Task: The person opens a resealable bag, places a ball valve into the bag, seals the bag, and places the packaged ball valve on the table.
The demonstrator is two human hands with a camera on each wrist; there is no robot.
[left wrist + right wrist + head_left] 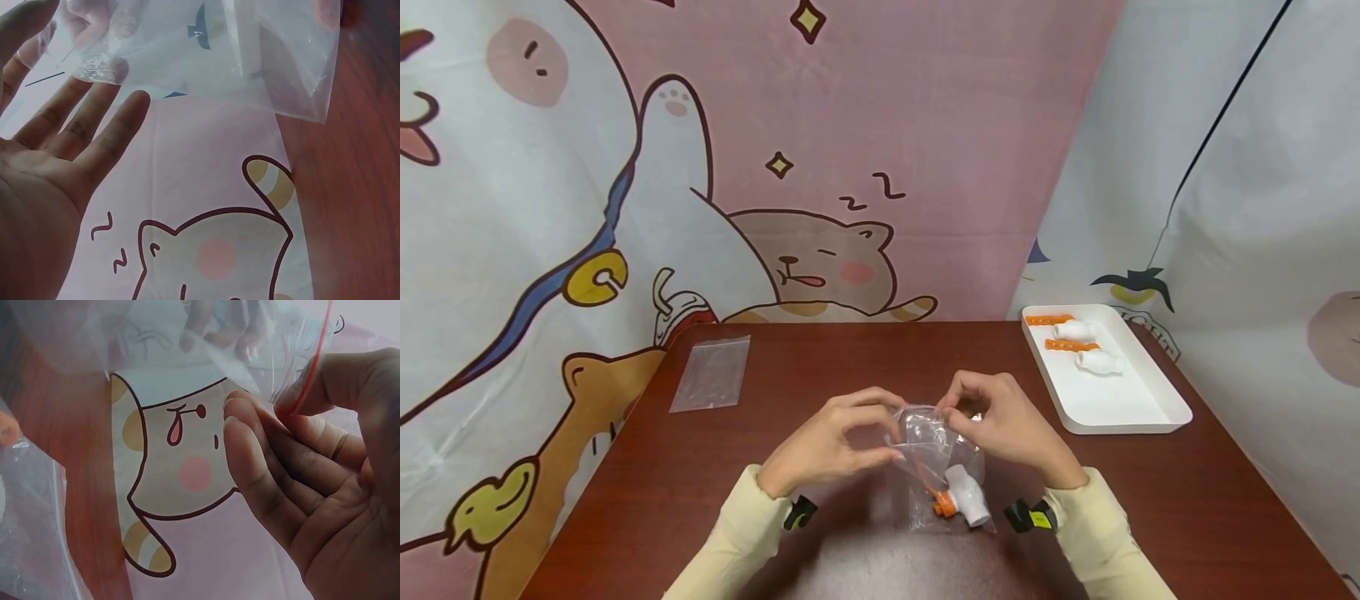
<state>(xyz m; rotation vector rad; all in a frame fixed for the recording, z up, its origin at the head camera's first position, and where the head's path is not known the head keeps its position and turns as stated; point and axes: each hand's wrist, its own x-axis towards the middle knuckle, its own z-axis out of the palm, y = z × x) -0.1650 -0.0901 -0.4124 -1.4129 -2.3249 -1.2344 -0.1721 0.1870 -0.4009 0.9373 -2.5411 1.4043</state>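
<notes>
Clear plastic bag with red-lined edge (927,429): mid-table, between both hands. Right hand (1000,418): pinches its edge. Left hand (842,437): touches opposite side; grip unclear. White-and-orange plastic fitting (968,497): just nearer the body, partly veiled by film. White rectangular tray (1138,404): by table's right edge, gap between. Forearms: cut off below.

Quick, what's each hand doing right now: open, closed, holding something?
Left hand: touching the bag; whether it grips cannot be told.
Right hand: closed, pinching the bag's edge.
</notes>
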